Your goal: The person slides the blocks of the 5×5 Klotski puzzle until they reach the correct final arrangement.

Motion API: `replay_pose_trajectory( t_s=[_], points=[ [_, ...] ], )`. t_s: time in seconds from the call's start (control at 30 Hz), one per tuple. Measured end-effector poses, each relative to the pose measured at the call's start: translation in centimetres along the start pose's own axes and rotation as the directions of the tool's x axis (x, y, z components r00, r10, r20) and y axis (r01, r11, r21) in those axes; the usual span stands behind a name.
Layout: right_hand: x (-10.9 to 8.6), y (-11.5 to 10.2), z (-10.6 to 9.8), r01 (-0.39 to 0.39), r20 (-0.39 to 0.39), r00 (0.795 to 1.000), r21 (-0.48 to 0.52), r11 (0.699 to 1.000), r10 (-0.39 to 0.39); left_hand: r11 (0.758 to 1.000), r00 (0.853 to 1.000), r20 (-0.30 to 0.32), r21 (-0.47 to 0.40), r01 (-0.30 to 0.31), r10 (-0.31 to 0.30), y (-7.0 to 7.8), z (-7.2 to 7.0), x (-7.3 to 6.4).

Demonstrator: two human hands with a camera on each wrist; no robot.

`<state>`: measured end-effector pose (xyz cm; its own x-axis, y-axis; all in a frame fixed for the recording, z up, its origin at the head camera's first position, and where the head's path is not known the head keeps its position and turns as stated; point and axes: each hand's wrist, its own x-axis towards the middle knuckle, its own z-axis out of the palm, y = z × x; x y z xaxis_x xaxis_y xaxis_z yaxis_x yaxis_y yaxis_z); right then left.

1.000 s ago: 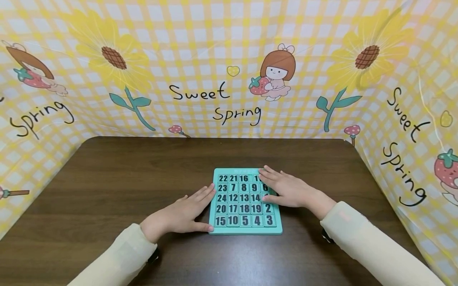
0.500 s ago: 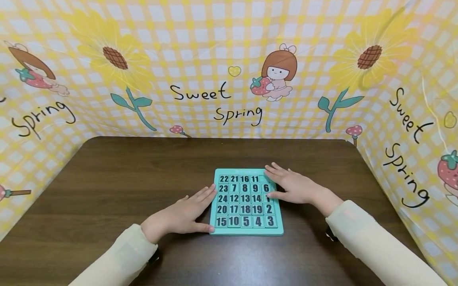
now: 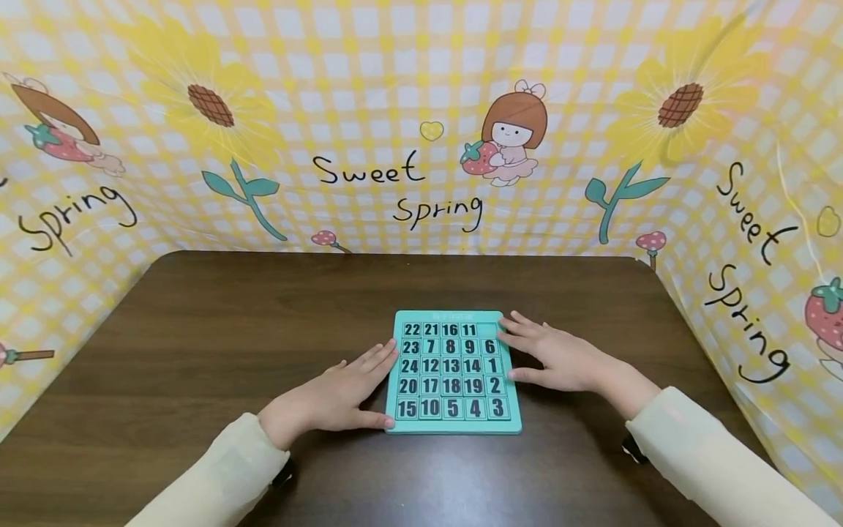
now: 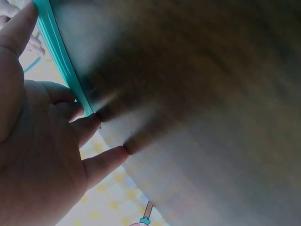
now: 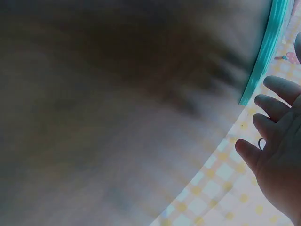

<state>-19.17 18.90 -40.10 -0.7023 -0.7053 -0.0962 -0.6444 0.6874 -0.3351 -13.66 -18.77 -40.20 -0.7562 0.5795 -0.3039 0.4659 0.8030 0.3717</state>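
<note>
Now tile 11 (image 3: pixel 469 330) sits fourth in the top row of the teal number board (image 3: pixel 454 427); a second ago it stood one cell further right, under the fingers of the right hand (image 3: pixel 568 360). That slide moves the gap (image 3: pixel 487 330) to the board's upper-right corner, so, as a judgement, only tile 11 and tile 6 (image 3: pixel 489 347) now border it and could shift into it.

The right hand has drawn back to the board's right edge, its fingers extended and spread, holding nothing; whether its fingertips touch the rim cannot be told. The left hand (image 3: pixel 339 397) stays at the left edge, fingers straight and thumb apart, tips against the rim as if steadying it. The board lies flat on the brown table (image 3: pixel 276 307), just below the middle of the frame.

Row by row the numbers read 22, 21, 16, 11; 23, 7, 8, 9, 6; 24, 12, 13, 14, 1; 20, 17, 18, 19, 2; 15, 10, 5, 4, 3. Pale lettering on the upper rim is too faint to read. "Sweet Spring" is written across the checked cloth (image 3: pixel 369 66), upper centre and right of the frame.
</note>
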Motion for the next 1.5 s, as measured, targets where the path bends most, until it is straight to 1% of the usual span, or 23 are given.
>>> replay_pose_trajectory(
  t_s=[0.17, 0.33, 0.6, 0.93, 1.07, 1.17, 1.33, 1.5],
  points=[
    [-1.1, -0.7, 0.4, 0.022, 0.0, 1.0, -0.033, 0.999, -0.022, 1.0, 1.0, 0.002, 0.004, -0.002, 0.002, 0.0, -0.2, 0.0],
    [-1.2, -1.0, 0.6, 0.036, -0.012, 0.999, -0.065, 0.997, -0.037, 1.0, 1.0, -0.003, 0.002, 0.0, 0.0, 0.0, -0.2, 0.0],
    [-0.5, -0.7, 0.7, 0.026, -0.008, 1.0, -0.097, 0.995, -0.027, 1.0, 1.0, -0.001, -0.007, -0.006, 0.006, 0.0, -0.2, -0.1],
    [0.8, 0.0, 0.5, -0.008, 0.018, 1.0, -0.086, 0.996, 0.009, 1.0, 1.0, 0.004, 0.005, 0.001, -0.001, 0.0, -0.2, 0.0],
    [0.9, 0.0, 0.4, -0.01, 0.021, 1.0, -0.083, 0.996, 0.012, 1.0, 1.0, 0.003, 0.001, 0.0, 0.0, 0.1, -0.2, 0.0],
    [0.5, -0.2, 0.5, -0.008, 0.016, 1.0, -0.073, 0.997, 0.009, 1.0, 1.0, 0.005, -0.002, 0.0, 0.001, 0.2, -0.1, 0.0],
    [-0.9, -0.7, 0.7, 0.0, 0.017, 1.0, -0.064, 0.998, 0.001, 1.0, 1.0, 0.012, -0.001, 0.0, 0.0, 0.2, -0.1, 0.1],
    [-2.3, -1.5, 0.8, 0.006, 0.014, 1.0, -0.055, 0.998, -0.005, 1.0, 1.0, 0.004, 0.0, -0.001, 0.001, 0.1, -0.2, -0.1]
  ],
)
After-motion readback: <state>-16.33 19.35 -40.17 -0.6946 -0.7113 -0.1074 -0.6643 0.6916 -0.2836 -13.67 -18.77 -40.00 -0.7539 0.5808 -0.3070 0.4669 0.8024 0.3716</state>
